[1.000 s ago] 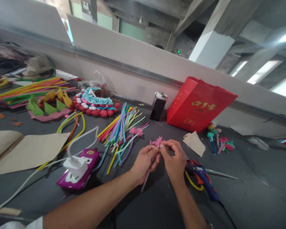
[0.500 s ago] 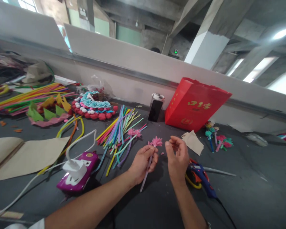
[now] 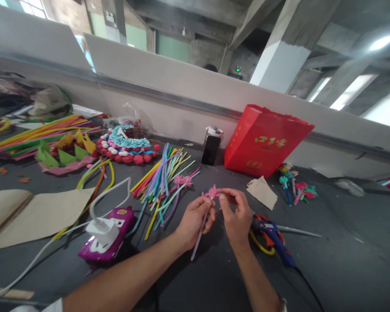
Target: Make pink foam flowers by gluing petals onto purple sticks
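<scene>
A pink craft flower [image 3: 212, 192] on a pale lilac stem [image 3: 197, 245] is pinched just below its petals by my left hand [image 3: 196, 219]. The stem slants down toward me past the palm. My right hand [image 3: 236, 215] has thumb and forefinger closed at the flower's right-hand petals. Behind my left hand lies a bundle of coloured pipe cleaners [image 3: 165, 177], with another pink flower [image 3: 183, 180] at its right side. A blue glue gun [image 3: 276, 242] rests right of my right hand, beside scissors with orange and yellow handles [image 3: 263, 248].
A purple power strip [image 3: 107, 236] with a white plug and cable stands left, by an open notebook [image 3: 48, 212]. Along the back are a bottle [image 3: 211, 147], a red paper bag [image 3: 263, 143], beaded blue flower headwear [image 3: 126, 143] and a paper crown [image 3: 66, 154]. Finished flowers [image 3: 295, 186] lie right.
My right hand has moved left to the flower, and its fingers have closed on the petals. My left hand keeps its hold on the flower in the same place.
</scene>
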Available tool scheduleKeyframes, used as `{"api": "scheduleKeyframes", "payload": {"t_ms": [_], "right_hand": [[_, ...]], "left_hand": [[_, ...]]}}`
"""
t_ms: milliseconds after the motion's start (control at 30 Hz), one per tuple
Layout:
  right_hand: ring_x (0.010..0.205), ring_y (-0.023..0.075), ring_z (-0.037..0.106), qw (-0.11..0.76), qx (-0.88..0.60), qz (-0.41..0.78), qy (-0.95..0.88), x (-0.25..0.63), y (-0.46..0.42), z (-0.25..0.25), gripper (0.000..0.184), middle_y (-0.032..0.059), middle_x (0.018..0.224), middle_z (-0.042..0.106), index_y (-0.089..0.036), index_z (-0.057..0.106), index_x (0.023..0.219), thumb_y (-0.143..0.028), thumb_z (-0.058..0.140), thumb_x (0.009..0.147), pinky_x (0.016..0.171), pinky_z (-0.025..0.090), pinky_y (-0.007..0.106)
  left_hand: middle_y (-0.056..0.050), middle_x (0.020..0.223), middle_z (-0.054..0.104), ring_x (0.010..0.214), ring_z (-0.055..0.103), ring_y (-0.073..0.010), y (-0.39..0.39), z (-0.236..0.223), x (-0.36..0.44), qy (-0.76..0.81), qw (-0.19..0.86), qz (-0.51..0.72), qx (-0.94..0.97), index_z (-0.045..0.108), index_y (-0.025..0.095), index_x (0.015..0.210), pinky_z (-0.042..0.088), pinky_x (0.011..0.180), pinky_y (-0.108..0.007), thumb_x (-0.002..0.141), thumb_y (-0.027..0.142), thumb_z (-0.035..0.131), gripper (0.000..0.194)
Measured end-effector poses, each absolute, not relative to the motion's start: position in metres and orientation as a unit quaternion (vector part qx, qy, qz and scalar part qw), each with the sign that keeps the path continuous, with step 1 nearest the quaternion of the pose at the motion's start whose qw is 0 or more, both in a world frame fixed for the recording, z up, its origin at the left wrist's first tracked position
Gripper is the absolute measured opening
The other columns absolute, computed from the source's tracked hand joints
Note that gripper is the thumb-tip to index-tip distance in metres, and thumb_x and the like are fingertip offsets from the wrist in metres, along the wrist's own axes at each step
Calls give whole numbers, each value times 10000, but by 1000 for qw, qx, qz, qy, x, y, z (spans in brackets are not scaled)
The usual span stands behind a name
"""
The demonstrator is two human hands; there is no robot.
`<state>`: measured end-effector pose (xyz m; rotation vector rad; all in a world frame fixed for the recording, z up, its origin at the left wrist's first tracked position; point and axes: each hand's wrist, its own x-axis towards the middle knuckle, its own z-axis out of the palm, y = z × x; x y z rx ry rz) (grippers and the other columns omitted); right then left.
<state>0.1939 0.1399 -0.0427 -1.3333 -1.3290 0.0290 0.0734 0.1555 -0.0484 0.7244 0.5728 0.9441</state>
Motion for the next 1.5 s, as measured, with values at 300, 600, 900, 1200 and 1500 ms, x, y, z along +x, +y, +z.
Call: {"api": "scheduleKeyframes", "payload": {"t_ms": [300, 600, 900, 1200, 1500], "right_hand": [[928, 212, 576, 541, -566, -39, -621, 194, 141, -43, 136, 51, 945, 617, -221, 706, 922, -303, 638, 838, 813, 475, 372], [914, 213, 585, 548, -582, -31, -600, 194, 143, -42, 124, 50, 904, 622, -210, 689, 828, -308, 615, 845, 814, 471, 375], [875, 200, 579, 572, -575, 4, -585, 193, 139, -39, 171, 57, 935, 644, -194, 669, 929, -325, 572, 876, 794, 473, 361], [901, 213, 574, 558, -567, -18, -606, 193, 140, -40, 130, 50, 921, 639, -209, 689, 897, -300, 614, 841, 822, 469, 378], [930, 214, 578, 549, -573, -28, -608, 193, 142, -42, 91, 47, 911, 620, -212, 686, 844, -281, 630, 828, 831, 467, 374]], "left_hand": [[62, 536, 544, 322, 361, -48, 154, -52, 75, 263, 775, 452, 354, 473, 199, 780, 199, 308, -168, 793, 428, 649, 290], [65, 529, 547, 314, 360, -44, 154, -51, 76, 269, 778, 446, 350, 502, 195, 814, 197, 309, -160, 776, 410, 668, 275], [56, 532, 552, 319, 355, -40, 153, -48, 74, 265, 778, 443, 358, 538, 174, 832, 202, 308, -158, 799, 409, 643, 259], [63, 533, 549, 310, 346, -42, 155, -51, 74, 258, 778, 449, 356, 498, 191, 800, 197, 303, -165, 795, 408, 648, 264], [67, 509, 531, 311, 342, -43, 153, -49, 75, 258, 782, 442, 355, 472, 199, 788, 174, 303, -158, 789, 393, 651, 264]]}}
